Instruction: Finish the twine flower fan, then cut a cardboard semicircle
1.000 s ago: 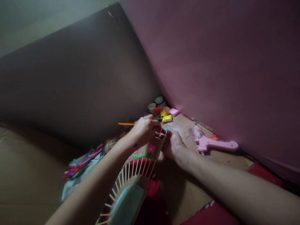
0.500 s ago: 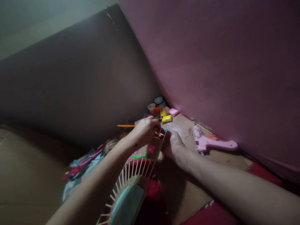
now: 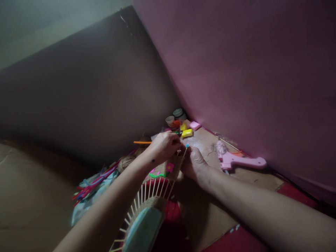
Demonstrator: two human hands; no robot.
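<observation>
A basket of pale sticks woven with twine [image 3: 160, 168] stands in front of me, with pink flowers and a green vine on its band. Its lower part widens into bare sticks around a light green base [image 3: 144, 227]. My right hand [image 3: 194, 162] is closed on the basket's upper right edge. At the stick tops, my left hand [image 3: 166, 144] has its fingers bent and pinched together; what lies between them is hidden. Between the hands, a small blue piece [image 3: 187, 145] sits on one stick tip.
A pink glue gun [image 3: 240, 161] lies right on the cardboard [image 3: 210, 140]. Yellow packets [image 3: 187, 133], a pink packet [image 3: 195, 125], a cup [image 3: 169, 120] and a jar [image 3: 179, 113] stand at the back corner. Left are a twine ball [image 3: 126, 163] and coloured pipe cleaners [image 3: 91, 185].
The left hand has shifted very slightly right and its fingers have moved a little at the stick tops. The right hand keeps its hold; the basket has barely moved.
</observation>
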